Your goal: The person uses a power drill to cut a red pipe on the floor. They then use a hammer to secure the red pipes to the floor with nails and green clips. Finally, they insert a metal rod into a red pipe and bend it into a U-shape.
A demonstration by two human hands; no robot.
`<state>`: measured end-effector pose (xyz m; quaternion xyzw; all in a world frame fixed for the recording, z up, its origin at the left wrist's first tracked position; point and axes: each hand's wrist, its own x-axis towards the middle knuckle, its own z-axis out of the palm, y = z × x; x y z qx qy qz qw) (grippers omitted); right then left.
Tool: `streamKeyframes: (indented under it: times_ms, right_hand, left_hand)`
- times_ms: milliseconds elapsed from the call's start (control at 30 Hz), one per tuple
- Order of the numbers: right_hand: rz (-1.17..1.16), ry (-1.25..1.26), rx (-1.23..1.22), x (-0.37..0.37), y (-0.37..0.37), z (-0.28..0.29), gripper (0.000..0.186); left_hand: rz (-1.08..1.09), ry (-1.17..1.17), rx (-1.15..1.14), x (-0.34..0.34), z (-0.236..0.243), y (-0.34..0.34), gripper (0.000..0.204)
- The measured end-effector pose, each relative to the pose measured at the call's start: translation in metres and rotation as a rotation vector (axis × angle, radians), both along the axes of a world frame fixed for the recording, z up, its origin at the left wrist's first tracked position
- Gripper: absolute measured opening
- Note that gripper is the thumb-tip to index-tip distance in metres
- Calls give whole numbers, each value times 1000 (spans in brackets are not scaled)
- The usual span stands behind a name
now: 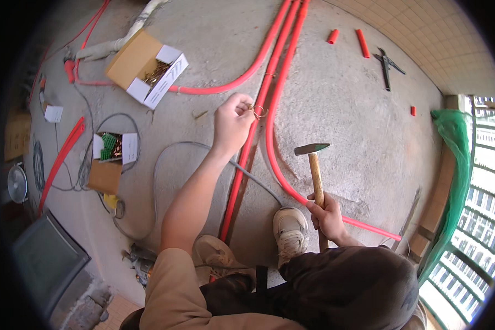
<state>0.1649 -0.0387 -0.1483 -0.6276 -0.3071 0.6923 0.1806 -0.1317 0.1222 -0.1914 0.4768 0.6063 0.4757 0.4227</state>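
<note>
Left hand: near 12 o'clock from the view's centre, fingertips pinched on a thin brass-coloured wire piece; with so small a hold, it could slip or twist.
Wire piece: at the straight red pipe, just past 12; whether it touches cannot be told. Fingers this close would likely be struck by a stray blow.
Right hand: at 4 o'clock, well apart from the left, wrapped around the handle of the hammer, head toward 2–3. A loose grip could let it swing off line.
Curved red pipe: between the hammer head and the left hand; a short swing might dent it.
Grey cable: runs from 9–10, crossing the straight pipe toward the right shoe at 5; a step forward could snag it.
</note>
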Motion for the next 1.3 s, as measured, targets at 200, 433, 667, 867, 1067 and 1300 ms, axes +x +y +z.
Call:
streamKeyframes:
  times_ms: [200,433,667,867,1067,1300]
  right_hand:
    - [-161,-65,11,24,-8,4,22]
    - [-180,-102,60,30,16,10,23]
    - [-84,-147,172,25,54,0,32]
    - [112,-426,435,11,87,-4,34]
    - [261,-571,497,2,110,-29,28]
    - [295,-576,490,23,100,-52,30]
  left_hand:
    - [-339,-144,-235,94,-36,32,61]
    - [-212,-463,-268,123,-52,49,22]
    - [-86,376,276,133,-75,50,15]
    - [-68,531,191,123,-80,45,9]
    - [-68,556,143,127,-75,47,10]
    - [-64,509,166,135,-76,48,8]
